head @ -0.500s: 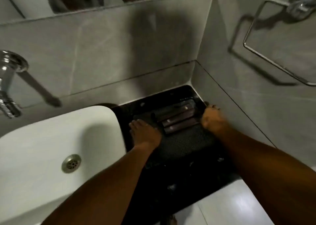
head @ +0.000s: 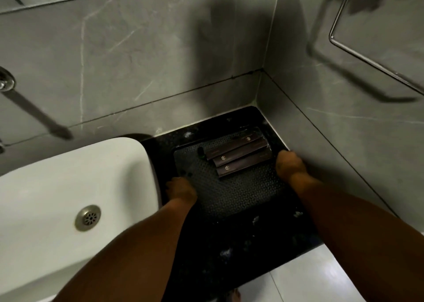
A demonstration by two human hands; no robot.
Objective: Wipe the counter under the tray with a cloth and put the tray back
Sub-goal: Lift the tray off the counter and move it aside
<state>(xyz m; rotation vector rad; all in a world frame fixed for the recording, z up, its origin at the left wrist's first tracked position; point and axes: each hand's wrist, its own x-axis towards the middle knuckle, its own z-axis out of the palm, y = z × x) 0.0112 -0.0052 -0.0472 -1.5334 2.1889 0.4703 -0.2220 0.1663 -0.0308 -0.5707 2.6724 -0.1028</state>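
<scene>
A dark textured tray (head: 231,194) lies on the black speckled counter (head: 241,255) in the corner between two grey tiled walls. Three brown slim boxes (head: 238,155) lie side by side on the tray's far half, with a small dark object (head: 201,151) next to them. My left hand (head: 181,189) grips the tray's left edge, fingers curled over it. My right hand (head: 290,165) grips the tray's right edge near the boxes. No cloth is in view.
A white sink basin (head: 57,198) with a metal drain (head: 87,218) fills the left side, touching the counter. A chrome tap (head: 4,83) pokes in at far left. A metal towel rail (head: 367,49) hangs on the right wall. Light floor tiles (head: 309,278) show below the counter.
The view has shifted right and closer. Both hands stay on the tray's edges; the left hand has slid to the tray's left rim, nearer the sink.
</scene>
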